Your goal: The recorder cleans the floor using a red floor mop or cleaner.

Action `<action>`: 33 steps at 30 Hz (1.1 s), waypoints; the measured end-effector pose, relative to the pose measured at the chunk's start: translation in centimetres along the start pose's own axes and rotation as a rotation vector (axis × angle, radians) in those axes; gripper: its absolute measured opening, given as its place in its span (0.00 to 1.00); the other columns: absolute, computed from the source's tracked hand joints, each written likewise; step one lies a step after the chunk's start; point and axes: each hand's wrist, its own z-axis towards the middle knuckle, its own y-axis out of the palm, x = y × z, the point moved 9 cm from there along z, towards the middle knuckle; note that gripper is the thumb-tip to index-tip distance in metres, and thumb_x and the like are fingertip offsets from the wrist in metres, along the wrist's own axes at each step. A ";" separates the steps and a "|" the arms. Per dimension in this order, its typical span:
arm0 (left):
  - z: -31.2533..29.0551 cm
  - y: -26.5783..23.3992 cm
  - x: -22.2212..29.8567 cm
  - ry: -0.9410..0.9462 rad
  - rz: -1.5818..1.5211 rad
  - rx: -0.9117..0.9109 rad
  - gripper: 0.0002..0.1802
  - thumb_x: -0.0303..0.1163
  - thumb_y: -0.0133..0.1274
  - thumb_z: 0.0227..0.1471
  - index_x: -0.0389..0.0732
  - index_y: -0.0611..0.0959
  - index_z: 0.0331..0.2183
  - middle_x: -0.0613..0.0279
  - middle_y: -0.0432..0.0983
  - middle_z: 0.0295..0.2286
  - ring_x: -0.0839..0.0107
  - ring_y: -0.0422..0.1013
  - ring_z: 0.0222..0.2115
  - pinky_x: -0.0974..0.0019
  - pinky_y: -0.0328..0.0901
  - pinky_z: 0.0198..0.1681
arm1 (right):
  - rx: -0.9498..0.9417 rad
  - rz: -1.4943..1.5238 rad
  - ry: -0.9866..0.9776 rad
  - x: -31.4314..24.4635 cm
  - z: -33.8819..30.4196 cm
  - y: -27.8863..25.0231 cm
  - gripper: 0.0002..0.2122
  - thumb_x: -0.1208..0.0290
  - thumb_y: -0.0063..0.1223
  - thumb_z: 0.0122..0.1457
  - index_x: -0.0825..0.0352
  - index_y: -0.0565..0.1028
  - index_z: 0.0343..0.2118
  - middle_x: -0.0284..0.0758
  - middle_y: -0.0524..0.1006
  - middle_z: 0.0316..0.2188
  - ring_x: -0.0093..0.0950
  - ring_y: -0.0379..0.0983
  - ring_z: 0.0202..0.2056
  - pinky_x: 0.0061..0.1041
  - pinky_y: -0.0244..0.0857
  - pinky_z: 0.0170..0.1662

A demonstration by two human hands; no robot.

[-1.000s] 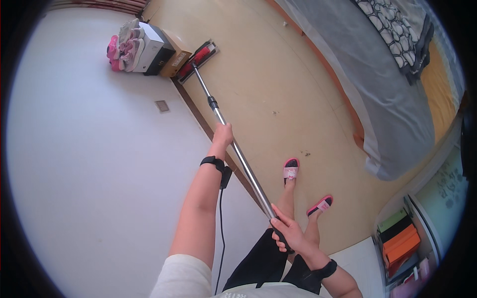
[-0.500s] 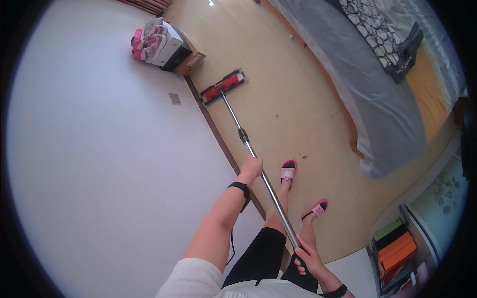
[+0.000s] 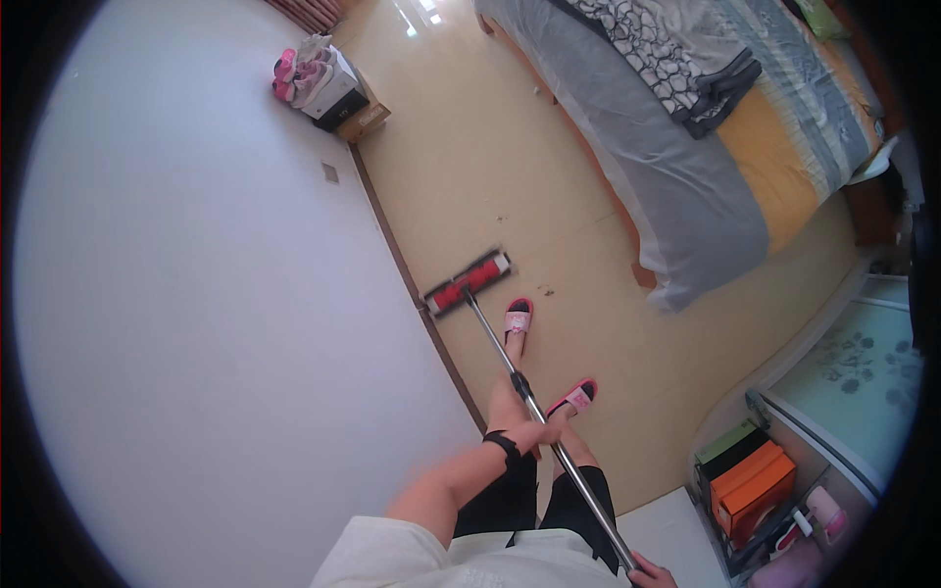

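A long-handled mop [image 3: 477, 280] with a wide red and black head and a silver telescopic pole rests on the tiled floor, its head close to the wall's base. My left hand [image 3: 535, 434], below a black wristband, is wrapped round the middle of the pole, just under its black collar; it is slightly blurred. Down at the lower edge my right hand [image 3: 651, 572] grips the top end of the pole, partly cut off by the picture's rim. Small dark bits of debris [image 3: 547, 290] lie on the floor to the right of the mop head.
The white wall [image 3: 216, 294] runs along the left. Boxes [image 3: 361, 118] with shoes on top stand against it. A bed [image 3: 676, 225] with a grey and yellow cover fills the upper right. Lower right, a shelf holds an orange box [image 3: 750, 490]. My slippered feet stand behind the mop head.
The mop head has been drawn back along the wall toward my feet. Both hands have come lower and nearer my body, still on the pole. The view has shifted slightly.
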 end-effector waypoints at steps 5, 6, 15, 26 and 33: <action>4.8 2.0 -7.6 -0.283 -0.039 0.059 0.17 0.40 0.44 0.47 0.33 0.74 0.22 0.57 0.69 0.15 0.64 0.68 0.14 0.67 0.61 0.14 | 0.090 -0.244 -0.158 0.5 -2.0 0.5 0.21 0.74 0.48 0.54 0.61 0.64 0.53 0.33 0.75 0.31 0.22 0.68 0.30 0.18 0.62 0.36; 4.7 1.9 -7.3 -0.240 0.005 0.061 0.17 0.40 0.44 0.47 0.34 0.74 0.22 0.57 0.68 0.14 0.66 0.66 0.13 0.67 0.60 0.13 | 0.125 -0.218 -0.222 0.3 -1.9 0.8 0.21 0.77 0.48 0.54 0.62 0.65 0.52 0.36 0.75 0.33 0.23 0.69 0.33 0.19 0.61 0.40; -2.9 -12.5 13.2 0.381 0.189 0.390 0.11 0.36 0.44 0.46 0.39 0.73 0.19 0.63 0.65 0.12 0.70 0.64 0.11 0.69 0.57 0.11 | 0.122 -0.314 -0.441 -17.2 -2.7 5.5 0.24 0.72 0.49 0.52 0.56 0.62 0.54 0.34 0.72 0.24 0.19 0.65 0.21 0.19 0.61 0.26; 3.9 -39.9 36.8 0.546 -0.156 0.490 0.19 0.42 0.38 0.52 0.39 0.74 0.20 0.63 0.69 0.12 0.74 0.64 0.10 0.70 0.59 0.13 | 0.202 -0.452 -0.816 -53.9 0.2 11.0 0.27 0.73 0.47 0.48 0.54 0.61 0.54 0.40 0.65 0.15 0.25 0.67 0.19 0.22 0.63 0.28; 5.0 -49.3 45.1 0.580 -0.256 0.614 0.16 0.43 0.40 0.49 0.41 0.70 0.20 0.63 0.65 0.14 0.72 0.64 0.12 0.67 0.59 0.13 | 0.234 -0.523 -0.993 -70.1 2.7 14.5 0.25 0.71 0.44 0.49 0.53 0.61 0.54 0.49 0.71 0.20 0.41 0.70 0.23 0.32 0.63 0.31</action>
